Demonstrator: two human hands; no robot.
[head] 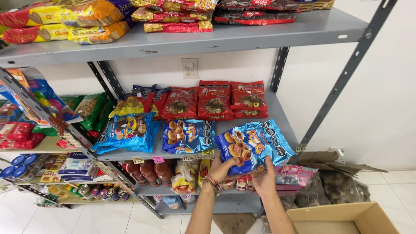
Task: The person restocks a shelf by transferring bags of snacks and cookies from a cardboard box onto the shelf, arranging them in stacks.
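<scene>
The blue cookie bag (253, 145) sits at the right end of the grey middle shelf (284, 123), its lower edge held by both hands. The left hand (221, 168) has its grip closed on the bottom left corner, thumb on the printed front; the right hand (264, 175) pinches the bottom edge from beneath, fingers up against the front. The bag leans back with its face toward the camera and is tilted, its long axis running from lower left to upper right, so the top right corner stands highest.

To seat it well, I judge the bag wants turning level so its bottom edge lies along the shelf lip, then sliding back in line with its neighbours, gently, since the cookies inside would crush easily.

Left of the grip stand two more blue cookie bags (187, 136), behind them a row of red snack bags (214, 100). Below the right hand lies a pink packet (294, 175), and nearer still an open cardboard box (342, 219).
</scene>
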